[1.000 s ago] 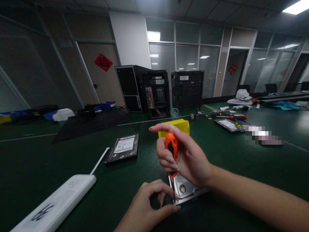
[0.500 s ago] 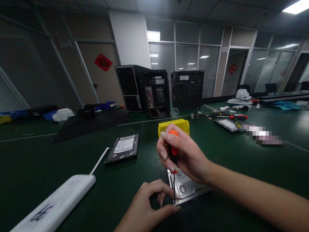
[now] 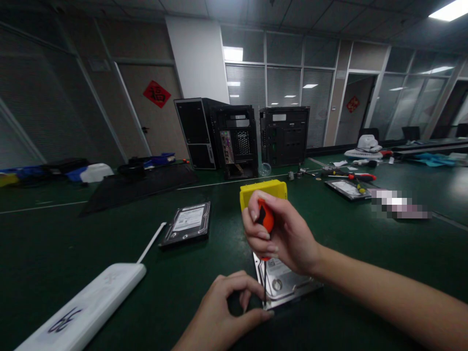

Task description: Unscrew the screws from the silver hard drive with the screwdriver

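Orange-handled screwdriver (image 3: 264,219) stands upright, your right hand (image 3: 288,241) closed round its handle. Its tip meets the drive (image 3: 292,286) at the near-left corner, 6 o'clock from those fingers. Your left hand (image 3: 223,314) curls at the tip's 9 o'clock; its grip is unclear.

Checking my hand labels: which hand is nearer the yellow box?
Right. The right hand, gripping the screwdriver, is just in front of the yellow box; the left hand is nearer the camera, at a corner of the silver drive.
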`<state>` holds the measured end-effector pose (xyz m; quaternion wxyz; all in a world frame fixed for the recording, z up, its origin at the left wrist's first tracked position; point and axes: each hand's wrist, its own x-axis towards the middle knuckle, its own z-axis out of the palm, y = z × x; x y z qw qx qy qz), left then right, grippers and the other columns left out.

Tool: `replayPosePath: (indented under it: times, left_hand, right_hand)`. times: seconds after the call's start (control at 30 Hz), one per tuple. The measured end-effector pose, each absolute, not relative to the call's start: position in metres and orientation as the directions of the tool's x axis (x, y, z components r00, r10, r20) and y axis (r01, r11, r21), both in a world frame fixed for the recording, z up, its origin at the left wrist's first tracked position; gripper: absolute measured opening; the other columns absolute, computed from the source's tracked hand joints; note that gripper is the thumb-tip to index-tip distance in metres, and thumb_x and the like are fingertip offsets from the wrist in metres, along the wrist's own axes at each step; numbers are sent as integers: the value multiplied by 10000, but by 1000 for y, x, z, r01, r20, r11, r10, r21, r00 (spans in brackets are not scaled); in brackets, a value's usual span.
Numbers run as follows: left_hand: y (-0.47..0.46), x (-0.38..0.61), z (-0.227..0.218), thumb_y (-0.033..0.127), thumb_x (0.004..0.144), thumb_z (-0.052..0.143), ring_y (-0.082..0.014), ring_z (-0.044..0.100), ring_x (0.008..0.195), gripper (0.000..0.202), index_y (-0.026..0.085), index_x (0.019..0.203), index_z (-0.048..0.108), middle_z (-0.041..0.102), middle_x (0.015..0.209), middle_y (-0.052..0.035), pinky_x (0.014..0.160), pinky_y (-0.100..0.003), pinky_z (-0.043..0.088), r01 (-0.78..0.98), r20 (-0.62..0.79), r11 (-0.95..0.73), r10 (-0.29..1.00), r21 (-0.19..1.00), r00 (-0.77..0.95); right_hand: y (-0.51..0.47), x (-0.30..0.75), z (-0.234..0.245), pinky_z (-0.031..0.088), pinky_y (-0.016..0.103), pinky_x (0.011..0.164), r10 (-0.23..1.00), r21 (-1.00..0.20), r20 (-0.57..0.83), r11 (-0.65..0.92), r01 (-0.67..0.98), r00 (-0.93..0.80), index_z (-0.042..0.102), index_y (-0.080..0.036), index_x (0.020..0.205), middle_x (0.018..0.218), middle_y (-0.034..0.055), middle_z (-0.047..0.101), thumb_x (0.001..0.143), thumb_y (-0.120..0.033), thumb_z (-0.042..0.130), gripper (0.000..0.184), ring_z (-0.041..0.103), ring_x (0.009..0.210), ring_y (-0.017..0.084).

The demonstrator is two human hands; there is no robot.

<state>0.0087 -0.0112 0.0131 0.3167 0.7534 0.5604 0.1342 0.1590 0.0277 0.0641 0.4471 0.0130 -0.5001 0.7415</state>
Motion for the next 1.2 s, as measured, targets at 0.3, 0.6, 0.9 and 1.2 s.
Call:
replayPosePath:
  times: [0.3,0.6,0.9,1.2]
  left_hand:
    - [-11,8,13,405,675,687,-181,493,771,240,205,808,698,512,663,27,758,-276,334,757,-149,-169,932,631,332]
    - [-12,9,14,399,683,681,-177,492,765,236,205,816,697,508,669,28,790,-287,332,757,-146,-176,930,630,337]
    - [-13,9,14,402,672,687,-176,501,765,237,206,806,695,519,679,28,782,-283,341,747,-129,-173,936,642,327]
    - [-12,6,8,412,654,705,-175,497,748,257,202,802,692,528,685,21,743,-269,354,734,-95,-192,939,651,330]
  right_hand:
    - [30,158,62,242,180,401,688,-724,488,-24,-689,-537,488,-221,1017,628,-51,377,916,-320,282,250,295,407,43]
    - [36,161,63,390,204,486,669,-721,529,29,-693,-522,514,-175,859,688,-12,506,882,-286,398,162,465,495,65]
    - [28,160,66,332,180,448,637,-680,482,-161,-716,-601,508,-189,827,587,-43,409,857,-270,454,101,408,477,68]
    - [31,161,65,164,186,401,616,-682,430,-258,-685,-660,550,-159,900,575,-41,317,913,-403,235,399,196,430,62]
